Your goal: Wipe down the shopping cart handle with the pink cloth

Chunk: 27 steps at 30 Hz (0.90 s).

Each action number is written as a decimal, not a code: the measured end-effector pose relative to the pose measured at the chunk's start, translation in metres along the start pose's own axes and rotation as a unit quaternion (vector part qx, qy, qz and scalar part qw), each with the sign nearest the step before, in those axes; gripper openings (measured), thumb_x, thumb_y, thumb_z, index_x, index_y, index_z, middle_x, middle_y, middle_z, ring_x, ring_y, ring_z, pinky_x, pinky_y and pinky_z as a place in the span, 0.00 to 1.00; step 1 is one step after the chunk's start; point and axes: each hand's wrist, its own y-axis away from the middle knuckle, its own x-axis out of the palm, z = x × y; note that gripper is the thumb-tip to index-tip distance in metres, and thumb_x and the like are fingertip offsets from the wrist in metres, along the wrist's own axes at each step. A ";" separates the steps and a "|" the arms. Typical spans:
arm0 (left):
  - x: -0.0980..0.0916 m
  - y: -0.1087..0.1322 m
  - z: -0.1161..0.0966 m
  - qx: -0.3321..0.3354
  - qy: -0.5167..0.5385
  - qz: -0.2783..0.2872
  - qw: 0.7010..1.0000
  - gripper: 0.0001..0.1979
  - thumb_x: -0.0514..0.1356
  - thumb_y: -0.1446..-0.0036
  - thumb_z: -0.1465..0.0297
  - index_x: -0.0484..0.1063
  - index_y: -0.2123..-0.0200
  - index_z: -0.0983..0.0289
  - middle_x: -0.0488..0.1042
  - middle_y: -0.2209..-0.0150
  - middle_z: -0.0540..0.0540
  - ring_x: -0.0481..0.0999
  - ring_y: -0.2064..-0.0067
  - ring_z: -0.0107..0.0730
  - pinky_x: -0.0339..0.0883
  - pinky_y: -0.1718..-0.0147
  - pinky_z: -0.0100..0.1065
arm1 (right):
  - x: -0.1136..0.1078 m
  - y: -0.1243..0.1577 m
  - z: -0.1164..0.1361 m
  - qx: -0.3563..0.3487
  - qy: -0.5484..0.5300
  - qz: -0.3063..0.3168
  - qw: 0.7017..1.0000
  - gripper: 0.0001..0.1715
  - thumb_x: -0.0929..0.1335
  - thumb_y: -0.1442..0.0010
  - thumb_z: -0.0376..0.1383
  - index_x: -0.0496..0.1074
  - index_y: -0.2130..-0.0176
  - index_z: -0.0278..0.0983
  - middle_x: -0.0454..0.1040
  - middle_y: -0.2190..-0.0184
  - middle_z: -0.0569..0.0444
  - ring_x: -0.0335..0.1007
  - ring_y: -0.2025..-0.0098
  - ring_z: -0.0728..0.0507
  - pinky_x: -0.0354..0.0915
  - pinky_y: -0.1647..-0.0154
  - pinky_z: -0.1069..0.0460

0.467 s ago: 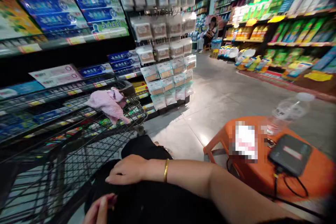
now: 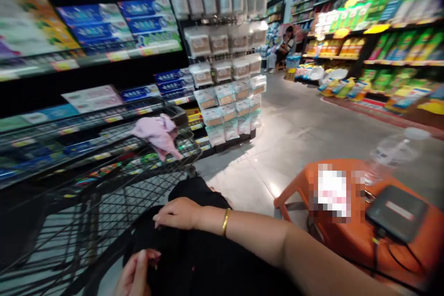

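Shop floor [image 2: 294,106]: grey and glossy, running from the centre of the frame toward the upper right.
Left shelving [image 2: 118,57]: stocked, across the upper left.
Cart [image 2: 93,236]: black wire, filling the lower left.
Black clothing [image 2: 208,263]: lower centre, just beside the cart, over the wearer's lap.
Stool [image 2: 347,236]: orange, lower right, apart from both hands; bears a dark device [image 2: 397,212] and a clear bottle [image 2: 391,155].
Handling progress: judged idle; no item shows as taken up and no completed step is evident. What is left cannot be determined.
Right hand [image 2: 178,214]: left of lower centre, resting on the black clothing; fingers together, loosely bent. No held item visible; palm hidden, so grip cannot be told.
Left hand [image 2: 137,273]: bottom edge, left of centre, partly cut off; fingers curled, thumb close by. No held item visible; whether it grips anything cannot be told.
Pink cloth [image 2: 157,132]: left of centre, draped on the cart's upper edge, clear of both hands.
Bangle [image 2: 225,222]: gold-coloured, on the right wrist.
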 end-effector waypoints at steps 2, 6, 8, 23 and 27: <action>0.003 0.002 -0.006 0.006 0.012 -0.001 1.000 0.35 0.67 0.61 0.34 0.76 0.73 0.62 0.76 0.73 0.52 0.73 0.67 0.36 0.70 0.66 0.33 | 0.004 0.001 -0.002 0.011 -0.074 -0.046 0.996 0.31 0.67 0.37 0.61 0.81 0.66 0.38 0.80 0.68 0.55 0.76 0.62 0.46 0.66 0.56 0.53; 0.005 -0.002 -0.017 0.008 0.063 -0.002 0.998 0.31 0.67 0.55 0.37 0.74 0.75 0.61 0.72 0.74 0.51 0.70 0.69 0.33 0.67 0.68 0.31 | 0.006 -0.005 -0.001 0.003 -0.110 -0.046 0.993 0.44 0.60 0.40 0.70 0.79 0.67 0.36 0.78 0.71 0.52 0.74 0.67 0.45 0.69 0.59 0.50; 0.004 -0.007 -0.024 0.015 0.081 0.003 0.997 0.30 0.66 0.53 0.38 0.73 0.75 0.61 0.71 0.75 0.51 0.69 0.70 0.33 0.66 0.69 0.31 | 0.004 -0.010 0.002 0.000 -0.122 -0.045 0.991 0.44 0.61 0.40 0.70 0.78 0.68 0.35 0.77 0.72 0.52 0.74 0.68 0.45 0.69 0.60 0.49; -0.016 -0.052 -0.143 0.167 0.154 -0.001 0.974 0.26 0.65 0.41 0.46 0.70 0.74 0.63 0.66 0.76 0.49 0.63 0.72 0.27 0.58 0.71 0.29 | -0.039 -0.051 0.101 -0.081 -0.153 -0.060 0.983 0.36 0.65 0.38 0.65 0.79 0.65 0.36 0.79 0.68 0.51 0.74 0.63 0.45 0.68 0.55 0.48; -0.018 -0.060 -0.205 0.222 0.212 0.019 0.952 0.32 0.58 0.40 0.40 0.61 0.78 0.62 0.57 0.79 0.47 0.57 0.75 0.26 0.54 0.73 0.30 | -0.055 -0.068 0.156 -0.137 -0.222 -0.064 0.963 0.35 0.68 0.41 0.65 0.77 0.70 0.36 0.76 0.74 0.53 0.73 0.70 0.48 0.67 0.63 0.51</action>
